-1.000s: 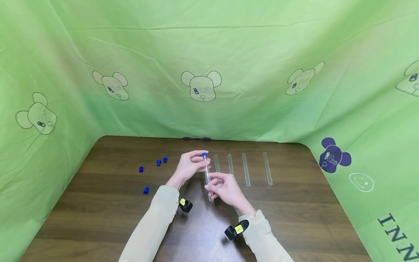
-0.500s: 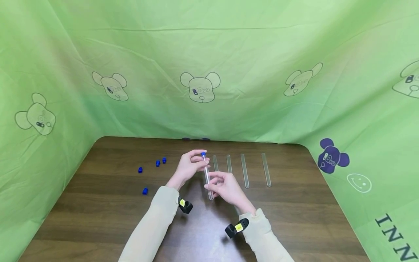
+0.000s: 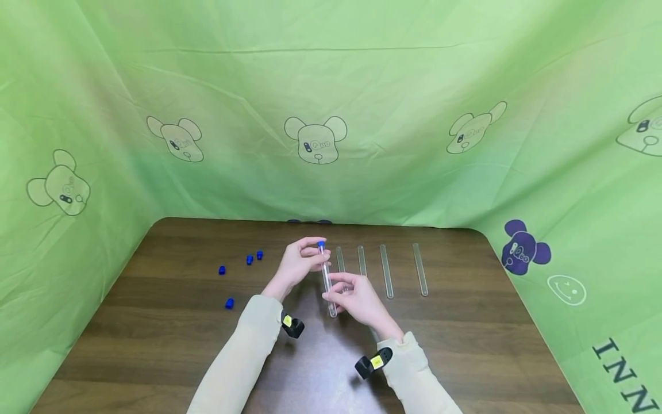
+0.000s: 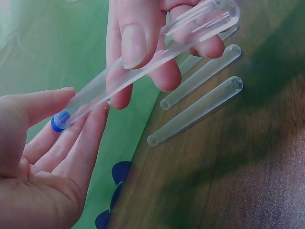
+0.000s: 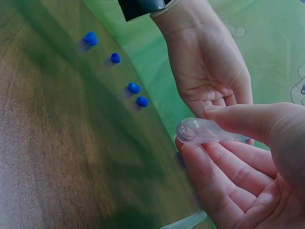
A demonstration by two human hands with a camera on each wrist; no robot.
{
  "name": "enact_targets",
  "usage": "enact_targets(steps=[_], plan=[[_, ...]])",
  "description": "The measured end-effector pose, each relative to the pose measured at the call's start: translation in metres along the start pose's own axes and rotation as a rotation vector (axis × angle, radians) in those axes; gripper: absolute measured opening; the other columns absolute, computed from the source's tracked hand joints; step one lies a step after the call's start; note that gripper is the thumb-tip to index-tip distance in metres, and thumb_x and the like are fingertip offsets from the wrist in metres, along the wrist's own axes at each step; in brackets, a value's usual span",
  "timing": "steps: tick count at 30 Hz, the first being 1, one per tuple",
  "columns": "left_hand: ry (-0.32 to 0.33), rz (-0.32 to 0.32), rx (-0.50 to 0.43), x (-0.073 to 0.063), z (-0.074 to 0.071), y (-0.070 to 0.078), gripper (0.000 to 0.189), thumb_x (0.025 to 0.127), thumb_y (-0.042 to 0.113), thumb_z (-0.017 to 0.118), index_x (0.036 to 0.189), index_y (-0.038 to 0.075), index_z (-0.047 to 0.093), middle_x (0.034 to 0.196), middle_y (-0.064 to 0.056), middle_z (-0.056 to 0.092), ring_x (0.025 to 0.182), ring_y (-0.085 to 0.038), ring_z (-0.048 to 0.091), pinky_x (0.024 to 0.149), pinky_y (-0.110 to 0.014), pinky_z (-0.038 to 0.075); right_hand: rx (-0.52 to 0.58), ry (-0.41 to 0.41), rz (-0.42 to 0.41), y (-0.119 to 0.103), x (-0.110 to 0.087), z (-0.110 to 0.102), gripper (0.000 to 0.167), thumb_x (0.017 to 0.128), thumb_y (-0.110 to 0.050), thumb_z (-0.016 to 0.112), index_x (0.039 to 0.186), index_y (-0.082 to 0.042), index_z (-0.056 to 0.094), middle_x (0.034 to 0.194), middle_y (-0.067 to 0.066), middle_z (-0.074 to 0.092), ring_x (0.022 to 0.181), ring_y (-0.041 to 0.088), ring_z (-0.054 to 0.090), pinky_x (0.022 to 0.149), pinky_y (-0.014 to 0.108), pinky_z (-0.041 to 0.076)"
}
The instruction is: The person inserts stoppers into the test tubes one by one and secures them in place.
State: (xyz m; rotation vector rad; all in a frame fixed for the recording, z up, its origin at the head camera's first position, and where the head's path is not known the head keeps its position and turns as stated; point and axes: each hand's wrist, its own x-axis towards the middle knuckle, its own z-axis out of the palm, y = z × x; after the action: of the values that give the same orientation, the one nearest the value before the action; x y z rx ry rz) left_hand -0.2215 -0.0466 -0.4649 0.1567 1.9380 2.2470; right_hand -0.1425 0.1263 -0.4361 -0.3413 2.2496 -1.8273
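A clear test tube (image 3: 327, 277) with a blue cap (image 3: 321, 244) seated in its mouth is held tilted above the table, cap end away from me. My left hand (image 3: 300, 261) pinches it near the capped end, a finger at the cap and the thumb on the glass. Lower down, toward the rounded bottom, my right hand (image 3: 359, 296) grips the same tube between thumb and fingers. In the left wrist view the cap (image 4: 60, 121) shows among the left fingers. The right wrist view looks onto the tube's rounded end (image 5: 189, 130).
Several uncapped tubes (image 3: 387, 271) lie in a row right of the hands, the farthest tube (image 3: 420, 270) apart. Loose blue caps (image 3: 229, 303) are scattered at left on the brown wooden table (image 3: 155, 345). A green cloth (image 3: 315, 69) with bear drawings surrounds the back and sides.
Both hands keep their grip on the capped tube and barely shift. The head view has tilted very slightly; the loose caps and tubes lie as before.
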Motion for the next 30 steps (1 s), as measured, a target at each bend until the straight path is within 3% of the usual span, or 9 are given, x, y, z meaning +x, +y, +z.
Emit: enact_targets(steps=[4,10,14,21,30], plan=[[-0.004,-0.003,0.008,-0.001,-0.001,0.000,0.041,0.091,-0.006,0.073,0.131,0.000,0.064,0.107,-0.025,0.072,0.092,-0.035,0.074,0.079,-0.038,0.060,-0.002,0.000,-0.002,0.020,0.007,0.000,0.048,0.088,0.008,0.072,0.131,0.020,0.053,0.084,0.018,0.071,0.064,0.040,0.068,0.061,0.047,0.060],[0.010,-0.008,0.039,-0.003,-0.002,-0.002,0.045,0.090,-0.002,0.076,0.133,0.001,0.063,0.107,-0.023,0.072,0.087,-0.028,0.074,0.079,-0.037,0.060,-0.007,-0.004,0.010,0.023,0.006,-0.001,0.048,0.089,0.009,0.071,0.131,0.021,0.053,0.084,0.020,0.070,0.068,0.046,0.067,0.065,0.051,0.060],[0.017,-0.005,0.049,-0.004,-0.005,-0.004,0.046,0.090,0.001,0.076,0.133,-0.001,0.062,0.107,-0.018,0.072,0.085,-0.027,0.074,0.079,-0.040,0.060,-0.015,0.018,0.013,0.034,0.009,-0.004,0.050,0.089,0.005,0.073,0.133,0.018,0.054,0.086,0.018,0.071,0.069,0.040,0.069,0.064,0.046,0.061],[0.000,-0.003,0.016,-0.004,-0.011,-0.005,0.048,0.091,0.000,0.075,0.136,-0.005,0.057,0.114,-0.025,0.070,0.092,-0.034,0.073,0.082,-0.041,0.060,-0.036,0.056,0.017,0.044,0.011,-0.012,0.050,0.089,-0.001,0.076,0.134,0.011,0.058,0.089,0.014,0.072,0.065,0.026,0.070,0.061,0.037,0.061],[-0.007,-0.017,0.004,-0.007,-0.015,-0.005,0.050,0.093,0.001,0.074,0.138,-0.005,0.055,0.122,-0.031,0.064,0.096,-0.037,0.072,0.085,-0.041,0.059,-0.018,0.103,0.005,0.045,0.012,-0.017,0.047,0.088,0.001,0.077,0.131,0.010,0.061,0.087,0.013,0.072,0.063,0.023,0.069,0.060,0.035,0.061]])
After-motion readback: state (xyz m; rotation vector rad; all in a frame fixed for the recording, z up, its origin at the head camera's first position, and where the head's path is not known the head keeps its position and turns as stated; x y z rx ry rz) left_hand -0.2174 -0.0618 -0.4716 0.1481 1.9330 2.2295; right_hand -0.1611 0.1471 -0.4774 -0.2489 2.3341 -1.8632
